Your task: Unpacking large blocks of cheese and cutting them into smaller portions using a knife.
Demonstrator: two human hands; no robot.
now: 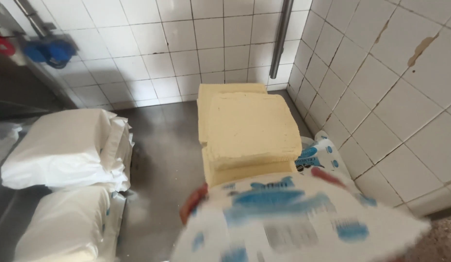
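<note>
Two white wrapped blocks (65,150) sit at the left on the grey tabletop (162,160). In the middle, yellow blocks (247,128) are stacked. At the bottom, a blurry white-and-blue wrapper (293,225) fills the view; maybe red-gloved fingers (192,204) hold it, I cannot tell.

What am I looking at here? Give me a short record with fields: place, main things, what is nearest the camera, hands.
place: steel counter in a corner of white tiled walls
main things: stack of pale yellow blocks; two white wrapped blocks to its left
nearest camera: blurred white wrapper with blue and red print, in front of the yellow stack
hands: none clearly visible
wall fittings: metal bar; blue fitting top left
</note>
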